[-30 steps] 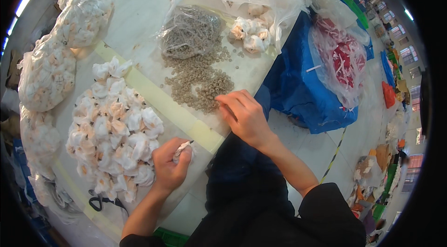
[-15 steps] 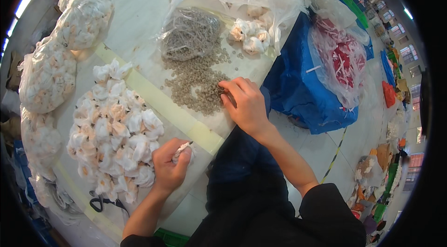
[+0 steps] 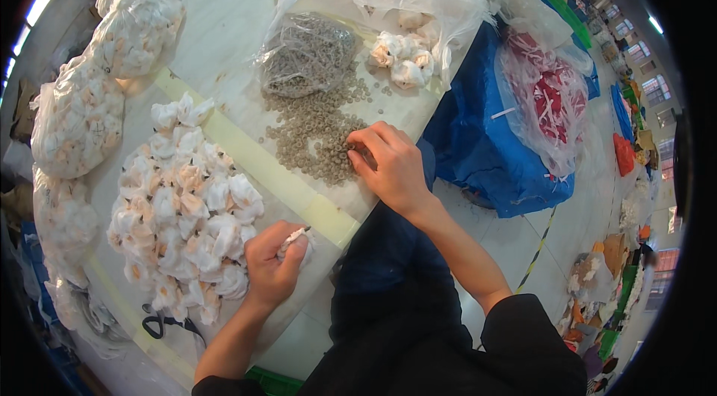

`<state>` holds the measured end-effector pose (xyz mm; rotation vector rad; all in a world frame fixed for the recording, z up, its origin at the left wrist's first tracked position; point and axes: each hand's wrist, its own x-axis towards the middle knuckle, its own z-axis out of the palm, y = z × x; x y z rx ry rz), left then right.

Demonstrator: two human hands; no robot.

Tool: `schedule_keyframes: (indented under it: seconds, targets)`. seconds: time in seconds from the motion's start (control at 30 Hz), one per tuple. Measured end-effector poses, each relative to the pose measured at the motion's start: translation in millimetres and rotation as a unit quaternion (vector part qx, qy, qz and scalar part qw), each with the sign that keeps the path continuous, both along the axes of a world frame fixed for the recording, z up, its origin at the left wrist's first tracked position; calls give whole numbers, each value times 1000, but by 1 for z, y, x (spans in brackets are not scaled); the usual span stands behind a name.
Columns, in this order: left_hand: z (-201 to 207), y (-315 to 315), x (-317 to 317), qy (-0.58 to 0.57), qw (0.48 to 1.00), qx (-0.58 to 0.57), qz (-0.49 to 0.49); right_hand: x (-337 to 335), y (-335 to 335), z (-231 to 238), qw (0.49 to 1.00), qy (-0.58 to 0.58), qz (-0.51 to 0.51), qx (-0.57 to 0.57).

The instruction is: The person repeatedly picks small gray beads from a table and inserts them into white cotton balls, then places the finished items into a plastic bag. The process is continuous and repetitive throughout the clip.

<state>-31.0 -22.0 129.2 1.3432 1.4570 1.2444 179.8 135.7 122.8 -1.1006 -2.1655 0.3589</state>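
Note:
My left hand (image 3: 273, 262) is closed around a white cloth flower (image 3: 293, 244), its dark tip sticking out past the thumb. Most of that piece is hidden by the fingers. At the right edge of a pile of small grey rings (image 3: 306, 135), my right hand (image 3: 388, 164) has thumb and forefinger curled together in a pinch. Whatever lies between those fingertips is too small to make out. Beside my left hand spreads a large heap of white and cream cloth flowers (image 3: 183, 224), several with dark tips.
A clear bag of grey rings (image 3: 306, 52) lies behind the loose pile. Bags of white flowers (image 3: 78, 116) line the left side. More flowers (image 3: 403, 60) sit by a plastic sheet. Black-handled scissors (image 3: 154, 326) lie near the front. A blue sack (image 3: 478, 135) stands right of the table.
My right hand has shifted slightly left, its fingertips a little farther into the ring pile. The left hand keeps its hold on the cloth flower, nearly unmoved.

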Motion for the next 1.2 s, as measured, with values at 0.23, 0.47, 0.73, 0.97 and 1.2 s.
schedule_keyframes:
  seconds: [0.23, 0.47, 0.73, 0.97, 1.2]
  targets:
    - [2, 1, 0, 5, 1000, -2, -3, -2, -2, 5, 1000, -14, 1, 9]
    - [4, 3, 0, 0, 1000, -6, -11, -4, -1, 4, 999, -26, 8, 16]
    - [4, 4, 1, 3, 1000, 24, -4, -6, 1, 3, 1000, -8, 15, 8]
    - [3, 5, 1, 35, 998, 55, 8, -10, -1, 3, 1000, 20, 24, 4]
    - [8, 5, 3, -6, 1000, 4, 0, -11, -1, 3, 999, 4, 41, 19]
